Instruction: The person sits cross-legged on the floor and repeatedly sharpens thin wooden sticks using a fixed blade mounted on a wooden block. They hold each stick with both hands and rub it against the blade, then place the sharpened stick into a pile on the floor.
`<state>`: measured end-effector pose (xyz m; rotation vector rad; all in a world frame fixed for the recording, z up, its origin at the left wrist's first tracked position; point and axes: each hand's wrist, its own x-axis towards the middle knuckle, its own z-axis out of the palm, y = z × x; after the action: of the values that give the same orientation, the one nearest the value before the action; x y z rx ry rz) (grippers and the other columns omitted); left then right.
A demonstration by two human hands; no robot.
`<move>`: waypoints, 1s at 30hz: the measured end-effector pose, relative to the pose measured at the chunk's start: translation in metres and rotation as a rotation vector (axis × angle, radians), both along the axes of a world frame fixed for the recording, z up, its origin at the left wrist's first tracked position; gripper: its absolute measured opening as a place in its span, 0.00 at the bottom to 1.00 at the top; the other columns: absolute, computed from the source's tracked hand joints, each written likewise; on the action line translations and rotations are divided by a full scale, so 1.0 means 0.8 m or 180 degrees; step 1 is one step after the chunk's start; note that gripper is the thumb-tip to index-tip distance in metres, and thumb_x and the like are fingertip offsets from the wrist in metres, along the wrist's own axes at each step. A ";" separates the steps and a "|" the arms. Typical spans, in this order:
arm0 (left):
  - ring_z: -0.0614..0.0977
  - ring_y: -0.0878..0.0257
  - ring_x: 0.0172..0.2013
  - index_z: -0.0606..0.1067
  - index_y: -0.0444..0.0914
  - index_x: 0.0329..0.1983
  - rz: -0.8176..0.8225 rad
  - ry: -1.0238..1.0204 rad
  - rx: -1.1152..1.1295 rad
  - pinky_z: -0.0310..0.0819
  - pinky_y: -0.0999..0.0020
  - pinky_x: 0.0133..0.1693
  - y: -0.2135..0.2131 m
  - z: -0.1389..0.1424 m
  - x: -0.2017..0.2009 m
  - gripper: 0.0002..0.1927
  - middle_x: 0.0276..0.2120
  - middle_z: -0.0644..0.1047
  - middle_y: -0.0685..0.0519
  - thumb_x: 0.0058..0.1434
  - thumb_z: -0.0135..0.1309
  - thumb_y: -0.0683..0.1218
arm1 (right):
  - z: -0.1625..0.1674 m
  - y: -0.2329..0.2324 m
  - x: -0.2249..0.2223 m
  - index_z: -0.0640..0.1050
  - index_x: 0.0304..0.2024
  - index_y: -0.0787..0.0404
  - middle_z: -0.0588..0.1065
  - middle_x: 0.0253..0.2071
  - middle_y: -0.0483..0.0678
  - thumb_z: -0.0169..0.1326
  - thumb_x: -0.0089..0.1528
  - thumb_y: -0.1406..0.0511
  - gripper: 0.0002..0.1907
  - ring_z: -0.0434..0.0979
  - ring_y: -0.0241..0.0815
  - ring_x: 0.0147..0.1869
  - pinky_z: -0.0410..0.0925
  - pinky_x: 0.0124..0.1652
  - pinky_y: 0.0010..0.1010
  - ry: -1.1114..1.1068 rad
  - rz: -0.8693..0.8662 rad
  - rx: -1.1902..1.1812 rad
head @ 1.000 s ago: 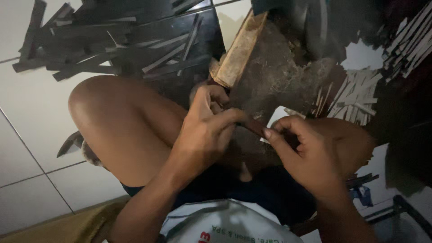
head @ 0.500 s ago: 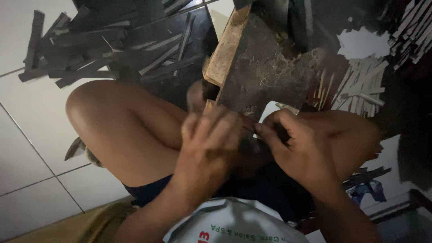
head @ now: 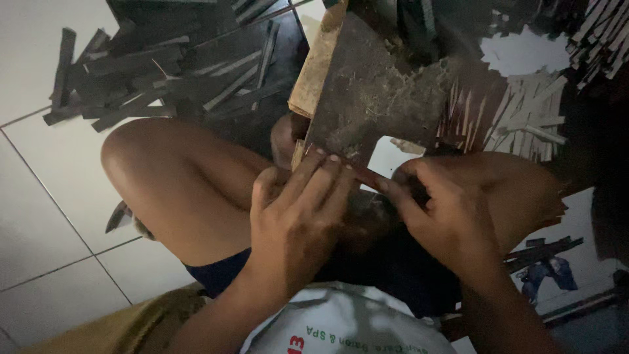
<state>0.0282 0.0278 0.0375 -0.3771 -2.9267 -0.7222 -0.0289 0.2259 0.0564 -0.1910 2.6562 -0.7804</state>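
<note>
Down low, both hands pinch one thin dark wooden strip (head: 367, 176) — left hand (head: 304, 216) fingers flat across it, right hand (head: 436, 213) closed on its end — beside a rough, worn wooden block (head: 373, 85).

- There is one view only, from a camera worn on the person's head, so no second view shares anything with it.
- It looks steeply down over the chest onto the lap and the white tiled floor (head: 46, 216).
- It sits close: the left hand (head: 298, 223) and right hand (head: 445, 216) fill the middle.
- The wooden block (head: 367, 92) lies just beyond them, with dark strips (head: 164, 72) toward the top left edge.
</note>
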 end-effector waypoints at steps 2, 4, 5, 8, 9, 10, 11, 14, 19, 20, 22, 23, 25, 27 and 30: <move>0.74 0.56 0.64 0.77 0.37 0.58 -0.0035 -0.0008 0.0152 0.61 0.51 0.56 -0.001 0.001 -0.001 0.34 0.58 0.76 0.49 0.53 0.62 0.60 | 0.004 0.003 0.005 0.79 0.38 0.63 0.80 0.32 0.50 0.61 0.62 0.60 0.12 0.81 0.40 0.29 0.71 0.26 0.31 -0.0140 -0.0164 -0.0037; 0.73 0.54 0.64 0.76 0.36 0.59 -0.0101 -0.0023 0.0182 0.61 0.50 0.56 -0.002 0.001 0.000 0.40 0.59 0.75 0.48 0.48 0.63 0.64 | 0.004 0.001 0.010 0.79 0.39 0.64 0.78 0.32 0.52 0.60 0.63 0.61 0.11 0.78 0.43 0.26 0.68 0.26 0.33 -0.0060 -0.0210 -0.0093; 0.72 0.53 0.64 0.75 0.36 0.59 -0.0120 -0.0031 0.0183 0.61 0.50 0.56 -0.002 0.001 0.001 0.40 0.59 0.74 0.48 0.49 0.63 0.64 | 0.005 0.001 0.013 0.79 0.40 0.65 0.78 0.32 0.53 0.60 0.63 0.62 0.11 0.76 0.44 0.25 0.67 0.26 0.34 -0.0051 -0.0229 -0.0097; 0.70 0.53 0.65 0.74 0.37 0.60 -0.0181 -0.0025 0.0120 0.61 0.49 0.57 -0.001 0.001 0.005 0.40 0.58 0.72 0.48 0.49 0.65 0.63 | 0.001 -0.003 0.013 0.78 0.38 0.65 0.77 0.32 0.52 0.59 0.64 0.64 0.09 0.79 0.42 0.29 0.68 0.27 0.32 0.0020 -0.0131 -0.0477; 0.70 0.54 0.65 0.74 0.37 0.61 -0.0223 -0.0045 0.0100 0.61 0.49 0.58 0.000 0.000 0.006 0.41 0.59 0.72 0.49 0.48 0.65 0.62 | -0.001 -0.004 0.013 0.78 0.38 0.65 0.77 0.32 0.53 0.59 0.65 0.64 0.09 0.79 0.43 0.31 0.69 0.28 0.32 0.0214 -0.0043 -0.0566; 0.70 0.55 0.64 0.74 0.38 0.62 -0.0262 -0.0071 0.0083 0.61 0.50 0.58 0.002 0.000 0.007 0.41 0.59 0.72 0.50 0.47 0.66 0.61 | -0.003 -0.005 0.013 0.78 0.38 0.66 0.77 0.33 0.53 0.59 0.65 0.65 0.09 0.79 0.43 0.32 0.69 0.29 0.32 0.0401 0.0049 -0.0652; 0.70 0.56 0.65 0.74 0.38 0.63 -0.0286 -0.0057 0.0049 0.62 0.51 0.58 0.003 0.001 0.007 0.41 0.60 0.72 0.51 0.47 0.66 0.60 | -0.005 -0.005 0.013 0.77 0.38 0.66 0.77 0.34 0.53 0.59 0.65 0.65 0.09 0.80 0.43 0.34 0.69 0.31 0.32 0.0592 0.0139 -0.0739; 0.70 0.57 0.65 0.74 0.38 0.64 -0.0297 -0.0057 -0.0043 0.63 0.52 0.57 0.008 0.001 0.007 0.42 0.60 0.72 0.52 0.47 0.67 0.59 | -0.006 0.000 0.015 0.77 0.36 0.66 0.78 0.33 0.54 0.60 0.64 0.65 0.09 0.79 0.44 0.32 0.68 0.28 0.33 0.0388 0.0044 -0.0547; 0.72 0.57 0.62 0.76 0.37 0.60 -0.0125 0.0067 -0.0149 0.65 0.50 0.54 0.019 0.002 0.008 0.39 0.56 0.73 0.51 0.51 0.62 0.65 | 0.001 0.022 0.016 0.79 0.40 0.65 0.79 0.35 0.53 0.59 0.64 0.65 0.08 0.81 0.43 0.35 0.70 0.31 0.32 0.0124 -0.0033 -0.0362; 0.73 0.57 0.62 0.76 0.36 0.59 -0.0151 0.0111 -0.0210 0.65 0.51 0.54 0.020 0.001 0.006 0.38 0.56 0.74 0.51 0.53 0.61 0.66 | 0.000 0.025 0.015 0.79 0.40 0.65 0.79 0.35 0.53 0.59 0.63 0.65 0.08 0.81 0.42 0.35 0.70 0.30 0.31 -0.0065 -0.0129 -0.0280; 0.75 0.56 0.60 0.76 0.35 0.57 -0.0222 0.0175 -0.0328 0.65 0.53 0.54 0.023 0.000 0.005 0.37 0.55 0.75 0.50 0.55 0.59 0.67 | -0.003 0.030 0.014 0.79 0.41 0.64 0.80 0.36 0.51 0.59 0.63 0.64 0.09 0.82 0.40 0.35 0.71 0.29 0.30 -0.0117 -0.0258 -0.0437; 0.75 0.55 0.61 0.76 0.34 0.57 -0.0285 0.0130 -0.0282 0.66 0.54 0.55 0.025 0.000 0.005 0.35 0.55 0.75 0.49 0.57 0.58 0.64 | -0.003 0.031 0.015 0.79 0.42 0.64 0.80 0.36 0.50 0.59 0.63 0.64 0.09 0.82 0.38 0.35 0.72 0.29 0.30 -0.0160 -0.0329 -0.0509; 0.76 0.55 0.61 0.75 0.32 0.57 -0.0425 0.0068 -0.0196 0.66 0.55 0.56 0.028 0.000 0.004 0.31 0.57 0.75 0.46 0.59 0.57 0.58 | -0.006 0.033 0.017 0.79 0.41 0.65 0.80 0.36 0.51 0.59 0.64 0.64 0.09 0.81 0.38 0.36 0.72 0.31 0.30 -0.0017 -0.0224 -0.0588; 0.76 0.57 0.61 0.76 0.34 0.60 -0.0438 -0.0002 -0.0474 0.67 0.58 0.58 0.032 -0.001 0.004 0.25 0.57 0.75 0.47 0.63 0.54 0.50 | -0.006 0.035 0.018 0.79 0.41 0.65 0.80 0.35 0.51 0.59 0.64 0.64 0.09 0.81 0.38 0.35 0.72 0.31 0.30 -0.0083 -0.0257 -0.0610; 0.76 0.54 0.59 0.76 0.38 0.63 -0.0433 0.0050 -0.0392 0.67 0.57 0.57 0.034 0.001 0.006 0.24 0.55 0.74 0.46 0.63 0.51 0.46 | -0.007 0.037 0.018 0.79 0.40 0.64 0.80 0.35 0.50 0.59 0.63 0.64 0.09 0.82 0.39 0.35 0.72 0.31 0.30 -0.0255 -0.0351 -0.0617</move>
<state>0.0333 0.0552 0.0381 -0.5956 -2.9614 -0.5527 -0.0144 0.2558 0.0511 -0.0617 2.5319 -1.0595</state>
